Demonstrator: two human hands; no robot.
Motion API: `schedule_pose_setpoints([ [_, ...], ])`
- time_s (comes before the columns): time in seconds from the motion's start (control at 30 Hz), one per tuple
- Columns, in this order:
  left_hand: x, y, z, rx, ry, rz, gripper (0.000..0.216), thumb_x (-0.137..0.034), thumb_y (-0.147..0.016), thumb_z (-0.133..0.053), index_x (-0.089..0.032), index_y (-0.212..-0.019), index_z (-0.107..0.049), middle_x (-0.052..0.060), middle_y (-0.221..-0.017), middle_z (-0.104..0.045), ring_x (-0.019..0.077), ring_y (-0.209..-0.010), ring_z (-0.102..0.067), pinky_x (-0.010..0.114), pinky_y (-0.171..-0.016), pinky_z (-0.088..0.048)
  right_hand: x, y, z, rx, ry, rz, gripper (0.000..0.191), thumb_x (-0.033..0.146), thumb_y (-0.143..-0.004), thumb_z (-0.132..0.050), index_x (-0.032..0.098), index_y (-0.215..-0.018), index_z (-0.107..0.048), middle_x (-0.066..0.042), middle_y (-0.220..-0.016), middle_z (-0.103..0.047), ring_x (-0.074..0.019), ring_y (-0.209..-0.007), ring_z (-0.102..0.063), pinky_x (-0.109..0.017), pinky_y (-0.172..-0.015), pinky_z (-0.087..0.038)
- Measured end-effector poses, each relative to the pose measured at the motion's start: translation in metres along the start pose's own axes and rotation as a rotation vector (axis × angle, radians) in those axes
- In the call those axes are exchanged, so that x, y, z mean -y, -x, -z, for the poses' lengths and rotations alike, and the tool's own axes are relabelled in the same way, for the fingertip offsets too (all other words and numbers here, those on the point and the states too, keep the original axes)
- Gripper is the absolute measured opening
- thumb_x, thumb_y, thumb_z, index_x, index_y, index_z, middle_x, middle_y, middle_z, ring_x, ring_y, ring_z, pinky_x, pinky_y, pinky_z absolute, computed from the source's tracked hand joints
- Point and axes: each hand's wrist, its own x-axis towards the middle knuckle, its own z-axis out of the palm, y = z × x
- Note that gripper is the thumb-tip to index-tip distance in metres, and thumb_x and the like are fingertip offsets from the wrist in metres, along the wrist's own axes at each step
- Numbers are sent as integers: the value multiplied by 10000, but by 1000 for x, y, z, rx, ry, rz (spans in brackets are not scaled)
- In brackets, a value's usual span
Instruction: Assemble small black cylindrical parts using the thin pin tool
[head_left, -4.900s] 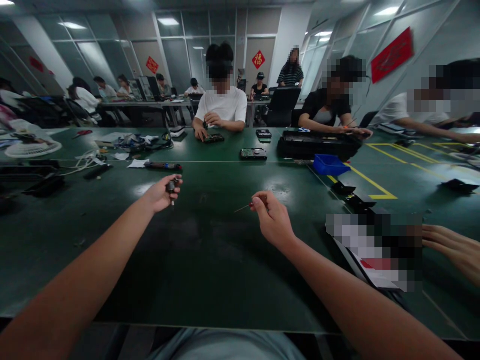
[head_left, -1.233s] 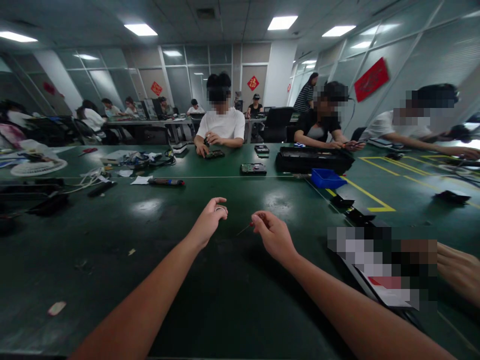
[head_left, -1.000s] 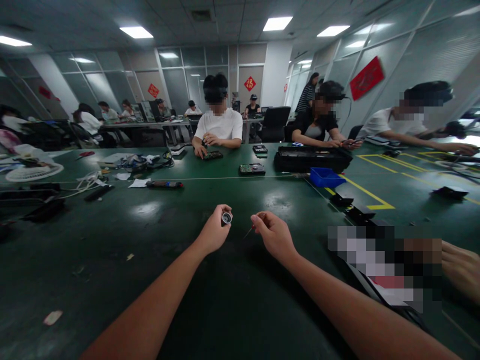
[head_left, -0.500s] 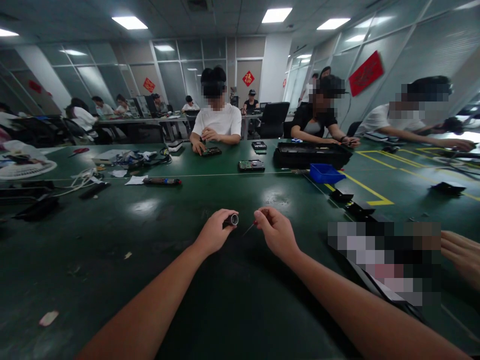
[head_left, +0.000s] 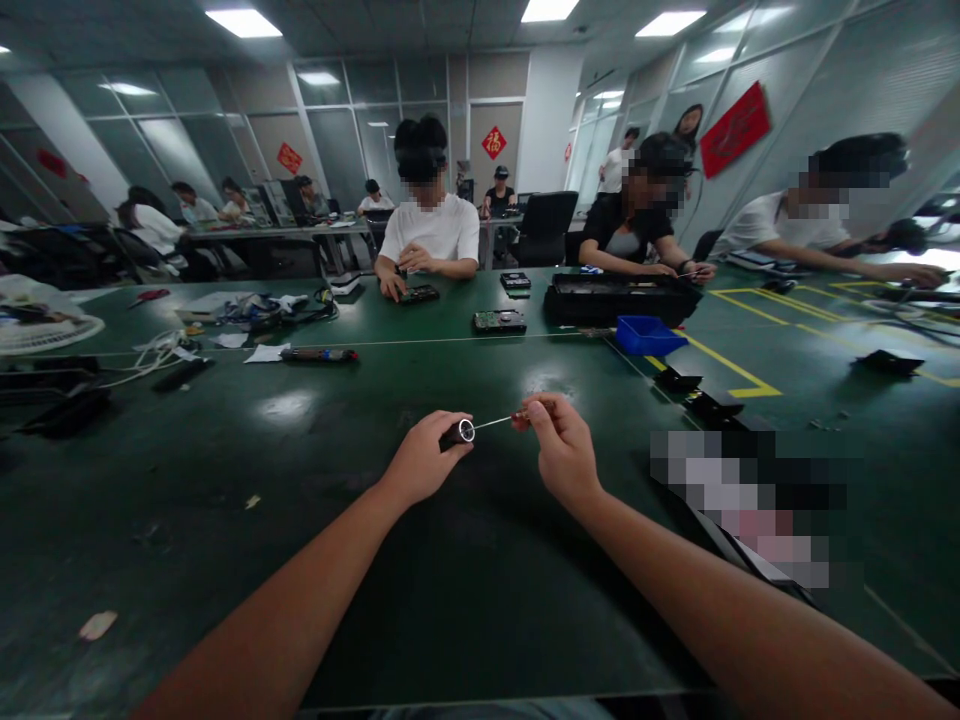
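My left hand (head_left: pixel 424 458) is wrapped round a short dark cylinder (head_left: pixel 453 435), whose round end with a bright metal rim (head_left: pixel 466 431) faces right and toward me. In my right hand (head_left: pixel 564 450) is a thin screwdriver (head_left: pixel 523 414) with a reddish handle, pinched between thumb and fingers. Its slim shaft (head_left: pixel 491 424) points left, and the tip reaches the rimmed end of the cylinder. Whether the tip is inside or only in front of that end, I cannot tell. Both hands are held above the dark green table (head_left: pixel 420 600).
A blue bin (head_left: pixel 649 336) and small black parts (head_left: pixel 712 410) lie to the right, near a blurred-out flat item. Ahead are circuit-board drives (head_left: pixel 499 321) and a long black housing (head_left: pixel 619 300). A dark rod-like tool (head_left: pixel 321 355) and cables lie left. Co-workers sit across the table.
The screwdriver has swung up and its tip now meets the cylinder's rimmed end. Another person's hand at the right edge has gone from view. The camera view has shifted slightly.
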Motion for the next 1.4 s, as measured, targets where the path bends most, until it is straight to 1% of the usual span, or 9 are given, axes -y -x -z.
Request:
schedule_pose_setpoints([
  [0.23,-4,2,1,11,4,-19,385,-212,-882,-681,-228,-1266,-660,64,-1238,-657,239,-1156,-599,402,-1033,-460,-4,-1,2,84,137,-33,240,440,-980,-531,220,-987,-627,-49,-847,-739,-212,-796,-718,-363,-764,-544],
  [0.4,-2,1,2,16,-17,-26,403,-224,-887,-680,-239,-1289,-650,67,-1244,-656,247,-1148,-602,414,-1024,-462,0,-2,4,84,183,-45,248,442,-977,-523,220,-1008,-631,-53,-863,-746,-216,-812,-718,-350,-757,-524],
  [0.57,1,0,1,30,-52,-54,396,-218,-894,-683,-255,-1288,-657,56,-1255,-674,250,-1185,-592,434,-1066,-426,12,-6,6,46,397,-45,386,527,-914,-600,225,-674,-596,4,-593,-625,-156,-550,-562,-292,-574,-411],
  [0.63,3,0,0,32,-69,-76,401,-213,-893,-687,-260,-1290,-656,48,-1242,-685,244,-1168,-601,434,-1072,-418,15,-7,6,40,427,-39,406,530,-900,-611,228,-632,-570,16,-551,-588,-145,-514,-520,-286,-546,-379],
  [0.77,5,-1,0,39,-90,-89,394,-221,-901,-681,-266,-1292,-653,46,-1208,-695,244,-1135,-613,438,-1051,-428,12,-5,6,94,393,5,269,453,-933,-580,217,-822,-644,4,-641,-643,-157,-574,-575,-292,-588,-418],
  [0.93,5,0,0,23,-91,-72,406,-240,-906,-677,-272,-1309,-643,51,-1204,-690,252,-1141,-603,445,-1053,-426,6,0,5,137,251,22,201,373,-972,-506,219,-1025,-624,-41,-851,-710,-183,-724,-650,-322,-690,-496],
  [1.07,4,-1,1,29,-89,-73,401,-229,-899,-682,-268,-1297,-650,50,-1185,-695,249,-1118,-610,439,-1043,-428,9,-1,5,150,243,4,203,384,-959,-519,222,-976,-640,-20,-765,-689,-180,-689,-647,-315,-676,-493],
  [1.23,2,-1,2,24,-90,-70,388,-204,-889,-686,-254,-1273,-659,56,-1186,-699,253,-1119,-613,445,-1036,-432,12,-2,4,136,353,-42,385,501,-996,-450,218,-883,-685,17,-552,-578,-159,-529,-568,-291,-566,-431],
  [1.4,2,-1,3,0,-65,-63,384,-206,-897,-678,-252,-1278,-653,51,-1195,-692,242,-1130,-613,427,-1047,-433,6,-1,4,131,296,-23,335,423,-999,-442,205,-1151,-646,-4,-695,-644,-190,-686,-644,-312,-657,-480],
])
